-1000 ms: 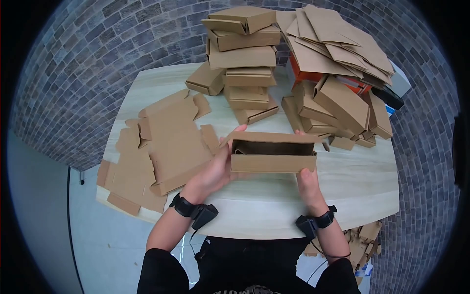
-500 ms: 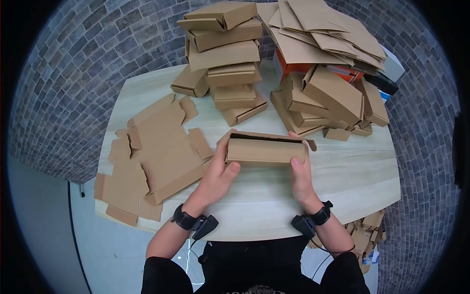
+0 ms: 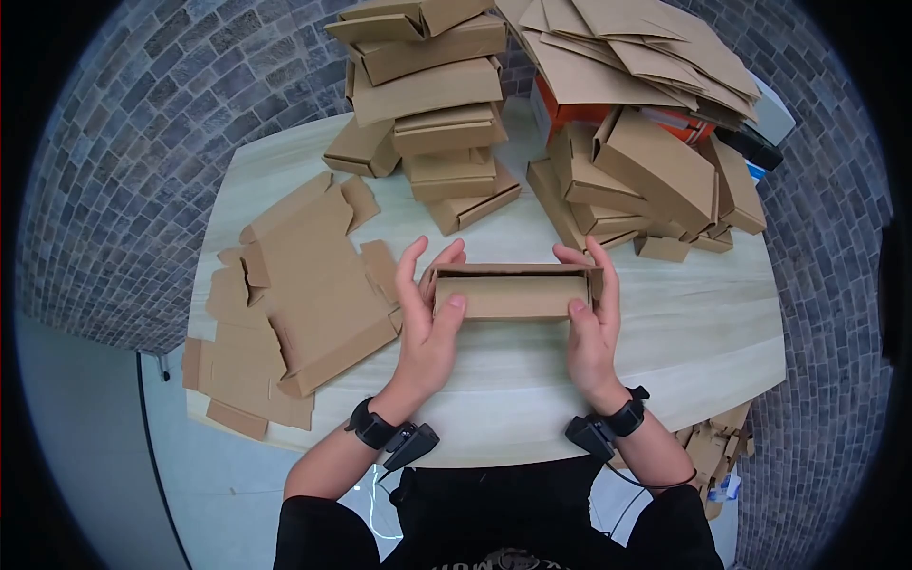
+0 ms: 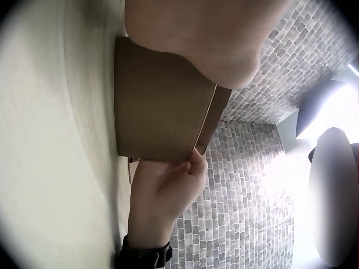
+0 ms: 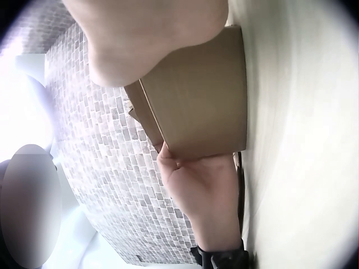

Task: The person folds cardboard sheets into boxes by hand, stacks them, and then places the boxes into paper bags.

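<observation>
A narrow brown cardboard box [image 3: 513, 296] sits between both hands near the middle of the table, with a dark slit along its far top edge. My left hand [image 3: 427, 347] holds its left end, thumb on the near top edge and fingers beyond the end. At the opposite end my right hand [image 3: 594, 347] grips in the same way, its thumb on the near corner. The left wrist view shows the box's plain side [image 4: 162, 101] upright close over the tabletop. In the right wrist view, the raised flap [image 5: 147, 115] stands beyond the near edge.
Flat unfolded cardboard blanks [image 3: 328, 275] lie at the left. A tall stack of folded boxes [image 3: 427, 95] stands behind. At the back right are piled boxes [image 3: 655, 176] and flat cardboard sheets [image 3: 627, 47] over an orange box [image 3: 567, 109]. More cardboard [image 3: 712, 446] lies on the floor at right.
The box has tilted, so its dark opening has narrowed to a slit. Both hands have shifted around its ends, and the flap sticking out at the right end is now drawn in by the right hand.
</observation>
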The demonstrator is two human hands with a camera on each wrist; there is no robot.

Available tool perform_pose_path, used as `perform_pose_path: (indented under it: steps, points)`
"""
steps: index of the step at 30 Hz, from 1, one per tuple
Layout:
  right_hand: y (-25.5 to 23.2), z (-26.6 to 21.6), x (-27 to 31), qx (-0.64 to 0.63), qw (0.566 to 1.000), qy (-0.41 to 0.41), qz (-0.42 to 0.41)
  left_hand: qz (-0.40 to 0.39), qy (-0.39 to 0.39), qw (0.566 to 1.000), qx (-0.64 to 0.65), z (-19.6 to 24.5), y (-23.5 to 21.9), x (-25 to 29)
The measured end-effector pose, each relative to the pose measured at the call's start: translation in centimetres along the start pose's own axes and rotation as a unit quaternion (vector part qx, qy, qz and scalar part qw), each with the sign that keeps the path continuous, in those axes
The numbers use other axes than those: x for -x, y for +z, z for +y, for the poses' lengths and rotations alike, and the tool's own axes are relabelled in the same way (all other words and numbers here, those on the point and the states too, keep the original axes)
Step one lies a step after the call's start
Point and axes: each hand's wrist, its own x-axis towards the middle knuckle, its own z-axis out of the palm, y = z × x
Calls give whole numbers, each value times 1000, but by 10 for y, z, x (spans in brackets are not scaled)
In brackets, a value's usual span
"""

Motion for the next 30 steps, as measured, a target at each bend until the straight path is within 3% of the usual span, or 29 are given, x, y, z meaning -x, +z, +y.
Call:
perform_pose_path:
  steps: [4,7,10,15,30]
  points:
    - [3,-6,-3,44,999,-17,-11,-24,11,998,-49,4,-4,-3]
    - [2,-9,-5,31,999,3,-20,-53,-22,998,-36,9,-8,-4]
    - [0,-7,-6,10,1000,8,-28,-83,17,988,-128,8,-14,-5]
    - [-1,-5,-5,-8,1000,19,-16,-116,-41,991,-53,15,-14,-5]
    - [-2,-4,-8,15,1000,14,-19,-86,-52,995,-4,17,-25,-10]
